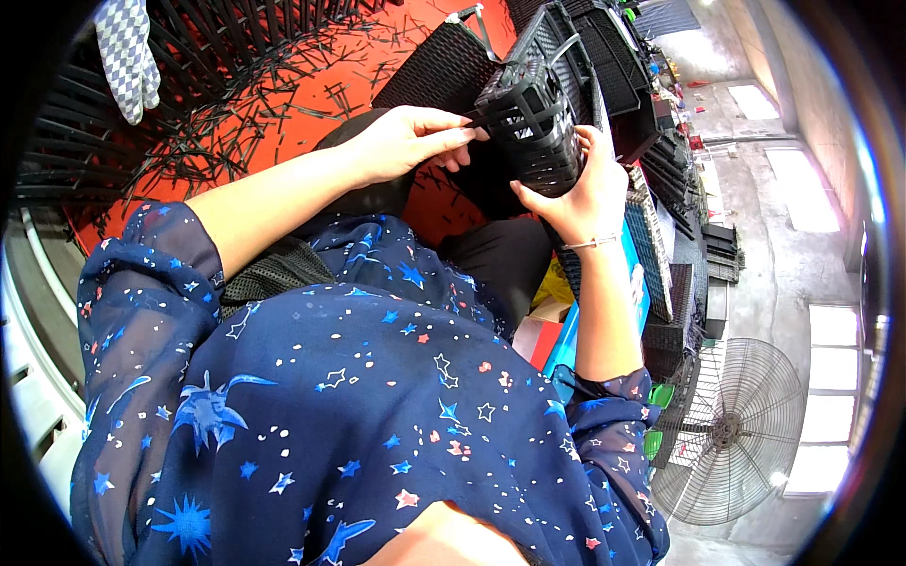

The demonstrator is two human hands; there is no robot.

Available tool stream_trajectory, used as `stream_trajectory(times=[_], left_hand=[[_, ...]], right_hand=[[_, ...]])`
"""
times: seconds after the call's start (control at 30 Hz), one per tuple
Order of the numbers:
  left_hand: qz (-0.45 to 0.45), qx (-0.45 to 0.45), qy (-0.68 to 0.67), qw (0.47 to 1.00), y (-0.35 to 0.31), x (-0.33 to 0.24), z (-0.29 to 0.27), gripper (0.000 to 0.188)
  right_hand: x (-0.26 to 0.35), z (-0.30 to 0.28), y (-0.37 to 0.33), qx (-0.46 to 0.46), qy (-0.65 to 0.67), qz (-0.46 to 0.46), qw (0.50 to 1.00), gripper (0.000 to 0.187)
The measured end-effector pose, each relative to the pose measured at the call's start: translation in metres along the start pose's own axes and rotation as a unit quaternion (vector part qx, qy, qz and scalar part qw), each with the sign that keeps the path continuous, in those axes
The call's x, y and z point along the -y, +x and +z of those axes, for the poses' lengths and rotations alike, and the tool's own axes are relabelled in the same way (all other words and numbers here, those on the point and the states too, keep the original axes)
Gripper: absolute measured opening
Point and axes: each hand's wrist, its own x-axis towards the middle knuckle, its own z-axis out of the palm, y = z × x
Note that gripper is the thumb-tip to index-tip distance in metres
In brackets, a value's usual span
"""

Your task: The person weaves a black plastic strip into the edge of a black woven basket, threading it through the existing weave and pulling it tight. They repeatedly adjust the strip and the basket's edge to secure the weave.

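Note:
A black woven plastic basket [530, 127], partly woven with open slots in its side, is held tilted in front of me. My right hand [587, 196] grips its near right end, thumb against the bottom edge and fingers around the side. On the left of the basket, my left hand [420, 143] pinches the end of a thin black strip [478, 123] between thumb and fingers. That strip runs up to the basket's corner. Behind stands another black woven panel [439, 71].
Black strip offcuts [264, 123] litter the red floor [326, 52]. Bundled black strips [226, 28] stand at the far left, with a checked glove [127, 61] on them. Stacked black woven pieces [661, 151] line the right, near a large fan [727, 429] and a blue box [566, 340].

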Motion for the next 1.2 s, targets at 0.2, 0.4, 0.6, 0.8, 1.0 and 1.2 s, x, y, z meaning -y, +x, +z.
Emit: stream_trajectory(times=[0.2,0.4,0.6,0.8,1.0,1.2], left_hand=[[0.014,-0.003,0.015,1.000,0.000,-0.001,0.002,0.029],[0.011,-0.014,0.006,1.000,-0.008,-0.016,0.011,0.028],[-0.026,-0.080,0.094,0.992,-0.009,-0.036,0.022,0.026],[0.148,-0.176,0.299,0.926,-0.015,-0.035,0.020,0.028],[0.300,-0.177,0.414,0.841,0.001,-0.036,0.013,0.043],[0.438,-0.169,0.534,0.703,0.008,-0.057,0.014,0.039]], right_hand=[[-0.001,0.003,-0.001,-0.013,0.000,-0.018,1.000,0.097],[-0.001,0.004,-0.004,-0.016,-0.003,-0.025,1.000,0.097],[0.000,0.004,-0.006,-0.020,-0.010,-0.024,0.999,0.096],[0.007,0.006,-0.011,-0.020,-0.037,-0.012,0.999,0.095],[0.010,0.008,-0.009,-0.029,-0.016,-0.020,0.999,0.096],[0.011,0.006,-0.009,-0.014,-0.026,-0.005,1.000,0.097]])
